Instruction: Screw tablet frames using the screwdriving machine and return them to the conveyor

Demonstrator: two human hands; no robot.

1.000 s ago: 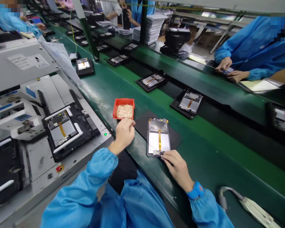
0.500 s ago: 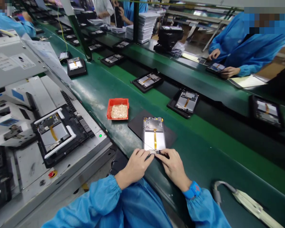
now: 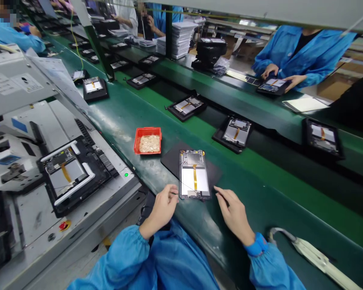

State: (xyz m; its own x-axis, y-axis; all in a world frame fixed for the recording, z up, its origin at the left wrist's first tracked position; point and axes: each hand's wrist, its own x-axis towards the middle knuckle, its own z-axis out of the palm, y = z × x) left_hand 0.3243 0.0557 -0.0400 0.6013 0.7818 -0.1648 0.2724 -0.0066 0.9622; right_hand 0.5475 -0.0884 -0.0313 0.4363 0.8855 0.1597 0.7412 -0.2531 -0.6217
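An opened tablet (image 3: 186, 177), its battery, board and orange ribbon cable exposed, lies on a dark pad (image 3: 169, 159) on the green bench. A thin dark wire crosses its lower end. My left hand (image 3: 165, 204) is beside the tablet's lower left edge, its fingers loosely bent and holding nothing. To the right of the tablet, my right hand (image 3: 233, 210) has its index finger and thumb apart, with nothing between them. Neither hand appears to grip the tablet. Beyond it to the left stands a red bin (image 3: 136, 147) of small pale pieces (image 3: 150, 143).
At left, a machine (image 3: 87, 223) carries another open tablet (image 3: 68, 171) in a black fixture. Further tablets lie along the green conveyor (image 3: 196, 127). Across it, a co-worker (image 3: 305, 52) handles a tablet. A pale handled tool (image 3: 314, 255) with a cable lies at lower right.
Both my hands have come off the tablet's lower end and moved apart, the left one leftward and the right one rightward. The co-worker opposite has lifted their tablet slightly.
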